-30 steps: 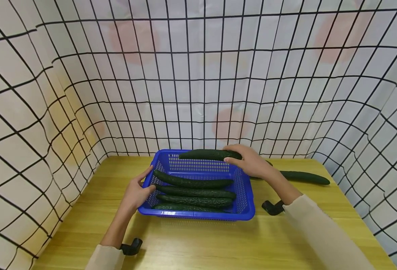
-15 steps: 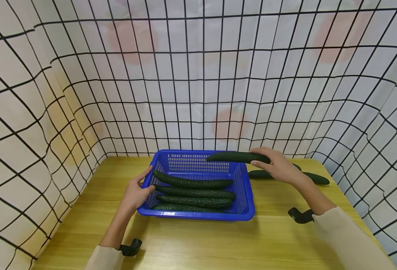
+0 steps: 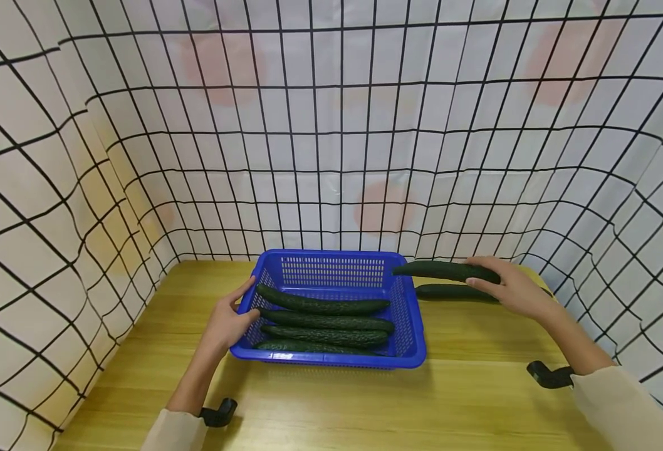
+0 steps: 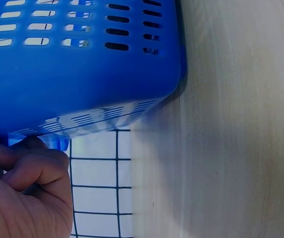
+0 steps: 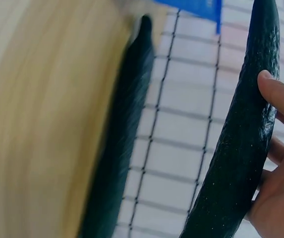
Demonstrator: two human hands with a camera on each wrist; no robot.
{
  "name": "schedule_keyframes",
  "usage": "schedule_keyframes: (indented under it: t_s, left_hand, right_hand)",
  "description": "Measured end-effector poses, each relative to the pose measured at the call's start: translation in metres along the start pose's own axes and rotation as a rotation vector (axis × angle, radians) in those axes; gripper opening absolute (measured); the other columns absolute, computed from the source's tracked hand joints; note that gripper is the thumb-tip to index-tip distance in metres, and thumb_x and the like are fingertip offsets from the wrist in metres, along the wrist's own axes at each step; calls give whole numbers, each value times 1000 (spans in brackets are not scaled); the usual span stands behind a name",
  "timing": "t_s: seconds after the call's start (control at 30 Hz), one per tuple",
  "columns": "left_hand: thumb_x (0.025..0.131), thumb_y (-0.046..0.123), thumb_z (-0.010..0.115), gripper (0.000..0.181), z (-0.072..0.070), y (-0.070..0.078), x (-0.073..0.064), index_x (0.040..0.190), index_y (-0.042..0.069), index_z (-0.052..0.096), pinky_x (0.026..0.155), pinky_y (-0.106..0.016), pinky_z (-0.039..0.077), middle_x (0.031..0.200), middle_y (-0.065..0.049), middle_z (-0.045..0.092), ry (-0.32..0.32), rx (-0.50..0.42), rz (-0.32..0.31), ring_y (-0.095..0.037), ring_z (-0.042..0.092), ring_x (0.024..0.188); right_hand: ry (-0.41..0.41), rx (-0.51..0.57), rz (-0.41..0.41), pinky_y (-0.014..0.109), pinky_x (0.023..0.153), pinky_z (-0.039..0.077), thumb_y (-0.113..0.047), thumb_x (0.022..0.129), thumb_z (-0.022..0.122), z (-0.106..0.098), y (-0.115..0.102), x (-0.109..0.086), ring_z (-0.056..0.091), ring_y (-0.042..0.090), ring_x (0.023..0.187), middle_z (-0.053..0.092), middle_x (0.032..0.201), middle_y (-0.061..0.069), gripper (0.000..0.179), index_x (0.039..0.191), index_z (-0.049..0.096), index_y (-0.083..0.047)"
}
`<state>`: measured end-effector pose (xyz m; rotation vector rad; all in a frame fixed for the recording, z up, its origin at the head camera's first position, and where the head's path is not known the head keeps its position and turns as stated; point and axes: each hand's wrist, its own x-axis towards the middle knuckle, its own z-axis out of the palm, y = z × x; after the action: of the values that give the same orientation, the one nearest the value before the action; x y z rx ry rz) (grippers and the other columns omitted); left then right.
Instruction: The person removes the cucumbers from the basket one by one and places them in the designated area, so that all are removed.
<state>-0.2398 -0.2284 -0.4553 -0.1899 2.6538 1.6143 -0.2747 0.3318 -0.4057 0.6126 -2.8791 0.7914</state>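
Between the thumb and the fingers of the right hand (image 3: 509,288), a long cucumber (image 3: 438,270) is gripped near its right end. It is held nearly level above the wooden table (image 3: 365,407), and its free tip is seen against the far right corner of a blue basket (image 3: 323,359); whether the rim is touched cannot be told. The skin is dark green, and the body is slender, slightly bent and narrowed to the tip. By the left hand (image 3: 231,319), the left rim of the basket is gripped.

In the right wrist view, a wet-like shine and small pale specks are shown on the held cucumber, which are hardly visible from the head. There it is also seen apart from a lying cucumber (image 3: 450,292), which is blurred; of the basket only a blue piece is caught. In the left wrist view, the curled fingers and the slotted outer wall of the basket are shown. Only from the head can the four cucumbers (image 3: 326,321) inside the basket be seen, laid side by side. Farther out, the table is enclosed by a pale wall (image 3: 356,147) with black grid lines.
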Motion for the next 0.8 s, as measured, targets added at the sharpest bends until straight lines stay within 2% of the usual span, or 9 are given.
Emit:
schedule_keyframes:
  t_s: [0.2,0.43,0.63,0.8]
  left_hand:
    - [92,12,67,76,-2,0,1,158,39,40,75,-43,63,118,-28,68,0,1,-6,-28,70,87]
    - [92,13,67,76,-3,-2,2,158,40,40,74,-43,63,118,-28,68,4,1,-8,-28,71,88]
    - [92,12,68,77,0,-5,3,157,41,41,72,-42,63,114,-27,70,7,-16,-8,-27,72,86]
    - [91,11,67,77,1,-4,2,157,40,42,72,-43,63,112,-26,70,7,-26,-5,-28,72,85]
  right_hand:
    - [41,-27,-16,70,99,39,-27,101,65,2,35,-13,44,55,133,52,146,30,52,144,55,1]
    - [-5,9,8,70,99,39,-29,101,65,14,67,-21,43,55,133,52,146,30,53,145,54,-1]
    - [-49,6,24,69,100,40,-33,101,65,32,85,-24,44,52,135,52,148,27,53,145,55,-5]
    - [-58,-25,49,71,101,39,-37,101,65,43,89,-25,43,53,136,51,149,27,53,145,56,-9]
